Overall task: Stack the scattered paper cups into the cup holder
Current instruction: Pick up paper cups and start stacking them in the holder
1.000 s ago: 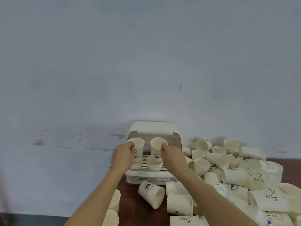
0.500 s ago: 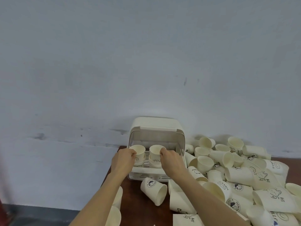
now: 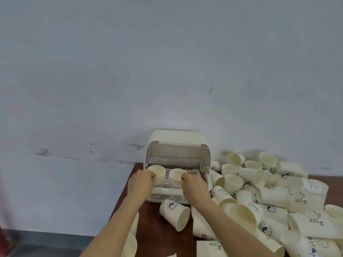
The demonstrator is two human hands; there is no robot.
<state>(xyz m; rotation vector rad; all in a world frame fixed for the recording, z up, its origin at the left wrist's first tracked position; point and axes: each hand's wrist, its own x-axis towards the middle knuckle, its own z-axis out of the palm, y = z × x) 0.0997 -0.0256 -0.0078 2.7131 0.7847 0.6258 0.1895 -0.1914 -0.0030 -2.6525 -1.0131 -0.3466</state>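
Note:
A cream cup holder [image 3: 178, 140] with a raised clear lid stands at the back of a dark wooden table [image 3: 152, 227]. Two short stacks of paper cups stand upright on its slatted rack. My left hand [image 3: 142, 183] pinches the rim of the top cup of the left stack [image 3: 157, 170]. My right hand [image 3: 194, 187] pinches the rim of the top cup of the right stack [image 3: 176, 175]. Both top cups sit nested in the cups below them.
Several loose printed paper cups [image 3: 274, 197] lie heaped over the table's right side. One cup [image 3: 174, 213] lies on its side just before the holder. More cups [image 3: 130, 240] show under my left forearm at the table's left edge. A grey-white wall stands behind.
Both hands have lowered their cups from above the rack down onto the two stacks in the holder. The camera view has tilted up a little.

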